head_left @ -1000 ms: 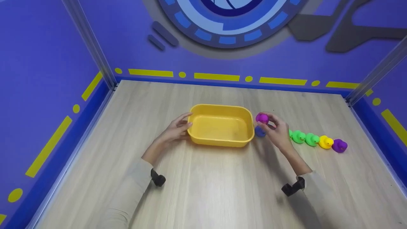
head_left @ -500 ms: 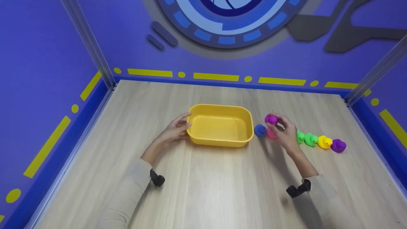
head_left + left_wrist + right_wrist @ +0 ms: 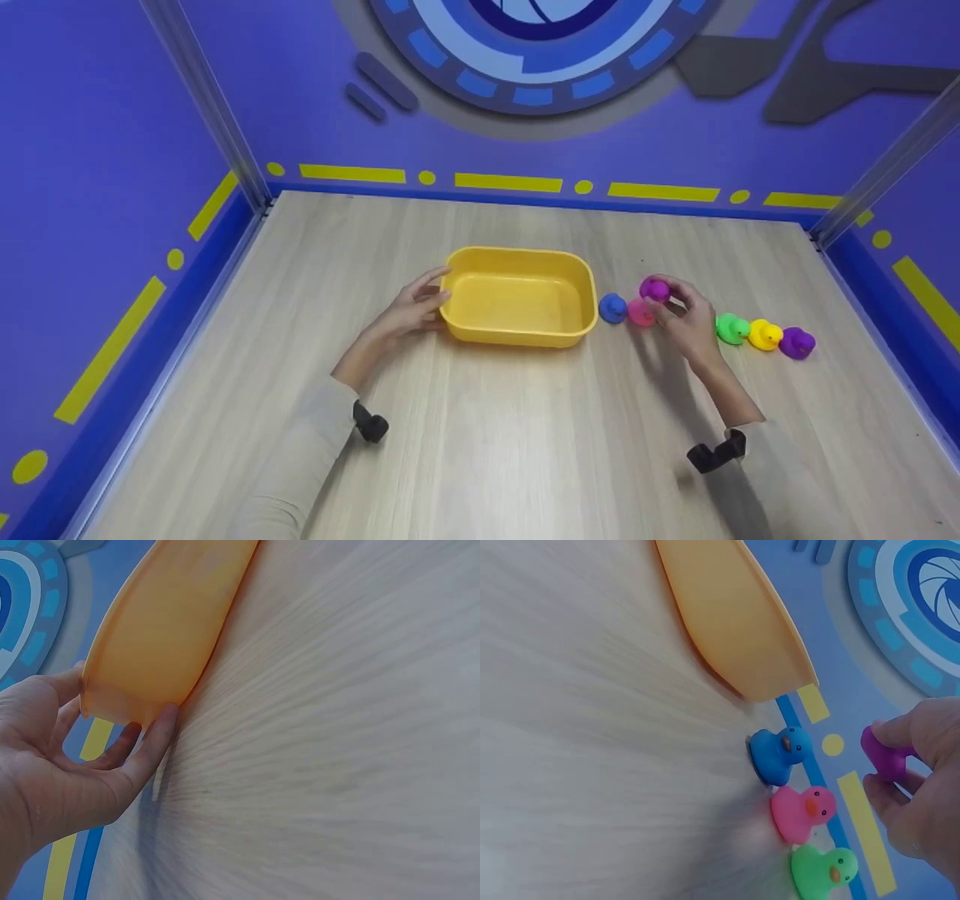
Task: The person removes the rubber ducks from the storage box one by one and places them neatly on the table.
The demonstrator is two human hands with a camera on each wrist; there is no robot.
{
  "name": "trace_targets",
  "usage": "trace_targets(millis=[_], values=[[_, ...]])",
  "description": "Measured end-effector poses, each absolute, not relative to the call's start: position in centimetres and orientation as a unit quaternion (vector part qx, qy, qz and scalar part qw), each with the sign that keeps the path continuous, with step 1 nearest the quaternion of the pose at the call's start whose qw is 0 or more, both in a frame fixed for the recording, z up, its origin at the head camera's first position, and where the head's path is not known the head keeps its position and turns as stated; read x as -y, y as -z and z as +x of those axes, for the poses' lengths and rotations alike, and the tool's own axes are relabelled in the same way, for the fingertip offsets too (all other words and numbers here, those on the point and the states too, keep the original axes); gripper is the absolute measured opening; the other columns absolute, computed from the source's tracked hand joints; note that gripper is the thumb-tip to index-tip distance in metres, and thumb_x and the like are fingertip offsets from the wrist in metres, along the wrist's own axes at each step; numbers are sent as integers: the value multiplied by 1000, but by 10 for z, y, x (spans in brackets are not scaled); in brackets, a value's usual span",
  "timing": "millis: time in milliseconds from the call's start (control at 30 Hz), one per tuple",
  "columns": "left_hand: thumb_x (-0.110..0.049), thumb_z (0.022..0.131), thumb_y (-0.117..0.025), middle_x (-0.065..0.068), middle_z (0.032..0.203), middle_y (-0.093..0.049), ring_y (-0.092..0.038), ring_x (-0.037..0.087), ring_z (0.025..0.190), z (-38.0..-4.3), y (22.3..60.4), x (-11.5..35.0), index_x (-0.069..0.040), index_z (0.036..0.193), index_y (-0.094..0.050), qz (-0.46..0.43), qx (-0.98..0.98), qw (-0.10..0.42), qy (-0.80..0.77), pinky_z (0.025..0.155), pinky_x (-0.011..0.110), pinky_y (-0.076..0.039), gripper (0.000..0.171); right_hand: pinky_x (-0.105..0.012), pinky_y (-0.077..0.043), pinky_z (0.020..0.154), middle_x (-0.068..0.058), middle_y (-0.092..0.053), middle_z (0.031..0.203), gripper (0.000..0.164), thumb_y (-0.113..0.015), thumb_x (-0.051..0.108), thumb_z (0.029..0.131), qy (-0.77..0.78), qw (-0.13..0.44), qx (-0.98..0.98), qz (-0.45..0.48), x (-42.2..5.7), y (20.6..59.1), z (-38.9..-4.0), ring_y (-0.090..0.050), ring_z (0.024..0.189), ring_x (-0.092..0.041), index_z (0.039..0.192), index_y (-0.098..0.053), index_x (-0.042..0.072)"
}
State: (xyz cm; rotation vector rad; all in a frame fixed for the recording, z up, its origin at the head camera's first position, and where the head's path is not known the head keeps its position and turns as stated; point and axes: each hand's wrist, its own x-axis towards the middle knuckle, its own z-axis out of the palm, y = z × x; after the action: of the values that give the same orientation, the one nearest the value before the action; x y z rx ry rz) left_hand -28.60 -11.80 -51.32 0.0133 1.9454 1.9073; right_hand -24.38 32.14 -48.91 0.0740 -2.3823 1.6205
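Note:
Against the left end of a yellow plastic tub (image 3: 517,337), my left hand (image 3: 409,311) rests its fingertips, some near the rim and others lower on the end wall. My right hand (image 3: 690,326) pinches a purple toy duck (image 3: 655,289) between thumb and fingers. That purple duck (image 3: 886,756) is raised above the table, and in the head view it overlaps the row of ducks. Below it, a pink duck (image 3: 640,312) stands beside a blue duck (image 3: 613,308), which is close to the tub's right end. A green duck (image 3: 821,871) follows the pink one in the right wrist view.
Right of my right hand, the row continues with a green duck (image 3: 732,328), a yellow duck (image 3: 766,334) and another purple duck (image 3: 797,343). Blue printed panels (image 3: 112,187) wall in the wooden tabletop (image 3: 480,435) at the back and sides.
My right hand has moved right and slightly nearer with the purple duck, uncovering the blue and pink ducks and covering a green one. My left hand stays at the tub.

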Motion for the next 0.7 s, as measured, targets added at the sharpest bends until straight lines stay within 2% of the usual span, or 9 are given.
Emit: trace_targets(millis=[267,500,567,700], values=[[-29,104,-61,13,146,-44,-64,28,117,-285,513,121,-32,155,-42,15,-713,204,-671,97,40,-61,55,-5,-49,94,-23,-58,136,42,-66,-4,95,-545,140,826,-7,-336,491,-243,-54,110,7,137,-59,-6],[-30,103,-62,13,146,-44,-64,26,115,-285,512,120,-33,154,-43,7,-718,199,-667,97,40,-60,55,-2,-48,91,-20,-60,135,40,-68,3,97,-520,145,841,-9,-346,488,-235,-54,108,8,136,-61,-2],[-29,104,-62,14,147,-44,-64,26,115,-286,513,119,-32,155,-43,7,-718,200,-667,97,40,-61,55,-3,-49,91,-15,-61,131,40,-68,4,97,-516,146,844,-9,-350,487,-232,-55,107,8,135,-61,-2],[-28,104,-61,14,147,-44,-64,27,117,-286,514,118,-33,155,-43,8,-716,202,-668,97,41,-60,54,-4,-50,91,6,-63,118,40,-69,4,96,-520,150,841,-9,-361,488,-228,-57,105,9,134,-61,-5]])
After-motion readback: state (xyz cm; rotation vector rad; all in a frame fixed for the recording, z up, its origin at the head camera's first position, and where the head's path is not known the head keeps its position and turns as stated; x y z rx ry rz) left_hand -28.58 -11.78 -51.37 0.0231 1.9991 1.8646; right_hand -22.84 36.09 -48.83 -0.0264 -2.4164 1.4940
